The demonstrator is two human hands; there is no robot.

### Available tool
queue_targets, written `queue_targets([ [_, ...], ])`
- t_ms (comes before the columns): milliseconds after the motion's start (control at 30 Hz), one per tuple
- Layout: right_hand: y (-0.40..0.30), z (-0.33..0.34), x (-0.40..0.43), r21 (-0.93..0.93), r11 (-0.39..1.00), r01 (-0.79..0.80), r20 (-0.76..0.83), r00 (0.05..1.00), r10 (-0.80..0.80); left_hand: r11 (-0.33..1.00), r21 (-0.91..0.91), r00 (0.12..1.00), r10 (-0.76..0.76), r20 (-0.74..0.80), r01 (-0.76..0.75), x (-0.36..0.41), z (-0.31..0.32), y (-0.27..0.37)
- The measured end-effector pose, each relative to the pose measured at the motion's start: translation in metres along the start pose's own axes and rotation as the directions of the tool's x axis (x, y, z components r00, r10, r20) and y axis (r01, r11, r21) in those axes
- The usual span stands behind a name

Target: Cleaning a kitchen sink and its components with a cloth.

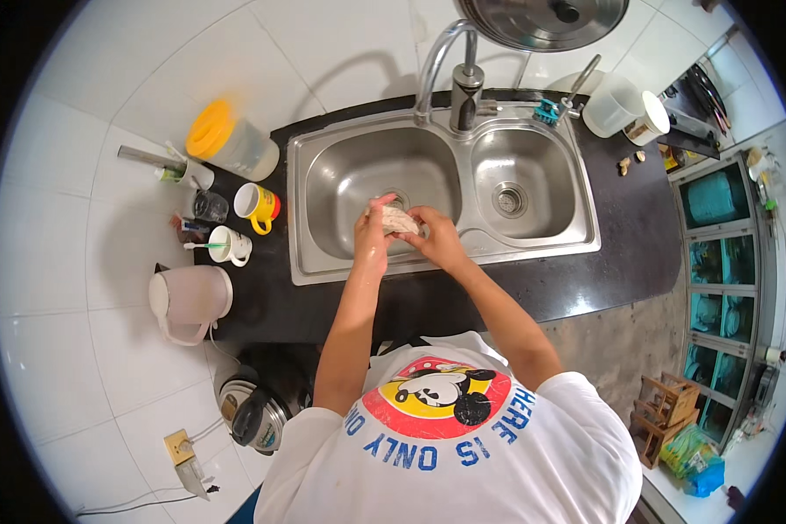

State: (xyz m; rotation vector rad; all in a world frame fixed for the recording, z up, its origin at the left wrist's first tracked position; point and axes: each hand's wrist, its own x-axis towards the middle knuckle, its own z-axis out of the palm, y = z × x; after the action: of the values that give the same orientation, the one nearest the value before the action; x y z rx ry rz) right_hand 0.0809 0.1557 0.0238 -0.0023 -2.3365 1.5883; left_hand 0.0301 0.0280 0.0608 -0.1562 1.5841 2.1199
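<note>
Over the near side of the large steel sink basin (350,167), both hands are on a pale, rough-surfaced lump (399,221) whose kind I cannot make out. My left hand (371,237) grips its left end and looks wet. At the other end, my right hand (440,239) has thumb and fingers around it. Part of the basin's drain (398,198) shows just behind the lump. A chrome faucet (466,92) rises from the sink's back rim, its curved spout pointing down into the large basin. No water is seen running from it.
To the left stand a yellow-lidded jug (252,150), a yellow mug (255,203), a white cup (230,245) holding a toothbrush and a pink kettle (200,295). A smaller basin (527,164) lies right. Beyond it are a translucent container (612,105) and small brownish pieces (623,166) on the black counter (642,229).
</note>
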Motion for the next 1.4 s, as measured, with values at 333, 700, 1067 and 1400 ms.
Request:
queue_targets([
  [333,-0.018,0.000,0.001,0.320,0.912,-0.255,-0.066,0.955,0.289,0.996,0.063,0.986,0.045,0.158,-0.055,0.000,-0.003,0.014],
  [700,-0.043,-0.025,0.004,0.708,0.646,-0.285,0.094,0.945,0.314,0.991,-0.060,0.991,0.120,0.065,-0.116,-0.017,0.031,0.041],
  [1067,-0.027,-0.064,-0.002,0.841,0.301,-0.450,0.343,0.873,0.348,0.970,0.025,0.940,0.226,0.254,-0.240,-0.033,0.055,0.029],
  [1400,-0.031,-0.110,-0.005,0.793,0.544,-0.273,0.125,0.948,0.294,0.958,-0.233,0.977,0.194,0.093,-0.168,-0.039,0.070,0.024],
])
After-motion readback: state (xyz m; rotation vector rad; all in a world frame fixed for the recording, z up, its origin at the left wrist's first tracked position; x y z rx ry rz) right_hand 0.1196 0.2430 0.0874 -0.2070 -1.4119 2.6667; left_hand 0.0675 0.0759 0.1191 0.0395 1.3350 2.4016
